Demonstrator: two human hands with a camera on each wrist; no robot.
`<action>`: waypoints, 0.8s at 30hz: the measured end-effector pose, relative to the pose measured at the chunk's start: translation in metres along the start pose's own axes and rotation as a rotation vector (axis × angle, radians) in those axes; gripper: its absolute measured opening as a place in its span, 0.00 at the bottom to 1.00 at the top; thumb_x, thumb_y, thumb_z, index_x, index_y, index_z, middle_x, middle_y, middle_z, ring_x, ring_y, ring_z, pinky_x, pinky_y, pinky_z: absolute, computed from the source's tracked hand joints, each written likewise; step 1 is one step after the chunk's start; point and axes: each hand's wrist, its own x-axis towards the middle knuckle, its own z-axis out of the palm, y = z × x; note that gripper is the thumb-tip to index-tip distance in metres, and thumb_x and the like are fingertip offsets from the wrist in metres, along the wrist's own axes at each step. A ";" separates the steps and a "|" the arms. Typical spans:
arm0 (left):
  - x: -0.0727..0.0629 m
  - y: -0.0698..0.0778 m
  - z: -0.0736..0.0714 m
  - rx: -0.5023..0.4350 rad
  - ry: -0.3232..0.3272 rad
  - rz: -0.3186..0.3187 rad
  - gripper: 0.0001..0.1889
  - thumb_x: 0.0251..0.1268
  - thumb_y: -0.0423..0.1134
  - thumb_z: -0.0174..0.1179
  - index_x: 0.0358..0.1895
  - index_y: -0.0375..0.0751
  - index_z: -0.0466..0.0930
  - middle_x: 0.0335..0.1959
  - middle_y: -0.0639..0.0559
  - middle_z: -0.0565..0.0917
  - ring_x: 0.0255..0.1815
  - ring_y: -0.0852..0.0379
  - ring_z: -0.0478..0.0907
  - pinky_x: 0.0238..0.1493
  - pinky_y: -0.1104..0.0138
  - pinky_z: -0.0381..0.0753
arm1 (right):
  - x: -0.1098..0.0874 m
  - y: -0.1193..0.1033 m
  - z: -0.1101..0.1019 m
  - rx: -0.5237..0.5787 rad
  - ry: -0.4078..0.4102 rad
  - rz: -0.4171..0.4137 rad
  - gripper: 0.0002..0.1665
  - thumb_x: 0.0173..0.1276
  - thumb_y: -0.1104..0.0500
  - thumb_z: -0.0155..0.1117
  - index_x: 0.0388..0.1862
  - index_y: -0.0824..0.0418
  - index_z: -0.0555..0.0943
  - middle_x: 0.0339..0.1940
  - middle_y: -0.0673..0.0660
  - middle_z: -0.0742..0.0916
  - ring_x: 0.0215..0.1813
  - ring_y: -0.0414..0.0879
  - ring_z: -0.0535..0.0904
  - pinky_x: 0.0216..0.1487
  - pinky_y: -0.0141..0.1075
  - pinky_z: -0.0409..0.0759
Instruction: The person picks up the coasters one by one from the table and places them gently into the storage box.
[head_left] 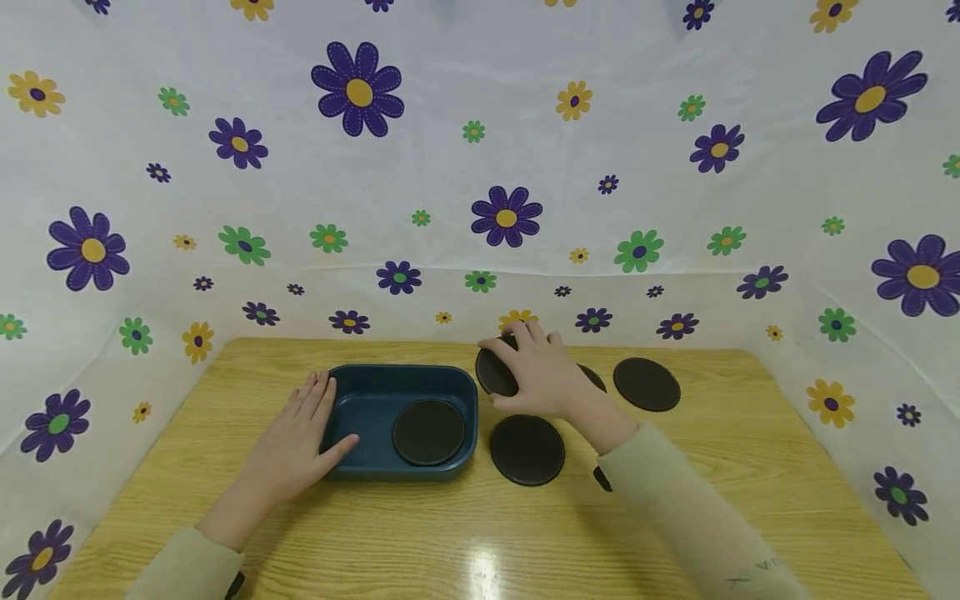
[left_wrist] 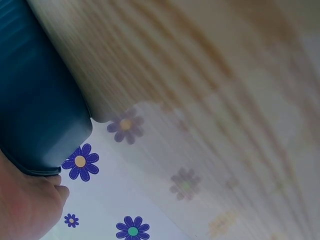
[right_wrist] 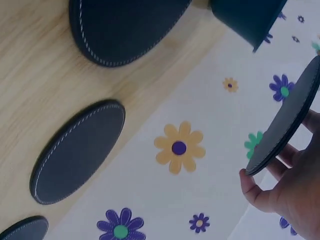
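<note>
A dark blue rectangular tray (head_left: 405, 475) stands on the table, with one black round coaster (head_left: 428, 432) lying in its right part. My left hand (head_left: 296, 446) rests along the tray's left side, fingers straight and thumb spread over the near corner; in the left wrist view that hand (left_wrist: 30, 205) meets the tray's rim. Beyond the tray's right end, my right hand (head_left: 543, 371) holds another black coaster (head_left: 495, 371) by its edge. The right wrist view shows this held coaster (right_wrist: 287, 120) tilted up in the fingers, its rim stitched.
Right of the tray, a black coaster (head_left: 527, 450) lies near the front and another (head_left: 647, 384) at the far right. A third coaster (head_left: 592, 377) shows partly behind my right hand. White flowered cloth (head_left: 525, 150) stands round the table's back and sides.
</note>
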 end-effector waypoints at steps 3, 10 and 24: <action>0.000 0.000 0.000 -0.001 -0.004 0.000 0.51 0.77 0.62 0.58 0.84 0.24 0.49 0.88 0.30 0.47 0.89 0.31 0.46 0.87 0.38 0.51 | 0.003 -0.009 0.007 -0.016 0.022 -0.045 0.47 0.60 0.34 0.66 0.79 0.44 0.72 0.72 0.62 0.74 0.71 0.60 0.69 0.60 0.61 0.76; 0.001 -0.001 0.001 0.005 -0.002 -0.004 0.51 0.76 0.63 0.58 0.84 0.24 0.50 0.88 0.30 0.48 0.88 0.31 0.47 0.87 0.38 0.52 | 0.007 -0.031 0.018 -0.011 0.011 -0.100 0.47 0.61 0.34 0.66 0.79 0.42 0.71 0.72 0.60 0.73 0.71 0.58 0.68 0.61 0.58 0.74; 0.002 -0.002 0.002 0.013 0.004 0.008 0.51 0.76 0.62 0.58 0.83 0.24 0.51 0.87 0.30 0.48 0.88 0.30 0.48 0.86 0.37 0.53 | 0.020 -0.077 0.034 -0.038 -0.033 -0.164 0.47 0.64 0.31 0.64 0.82 0.38 0.67 0.75 0.57 0.72 0.72 0.53 0.69 0.60 0.53 0.77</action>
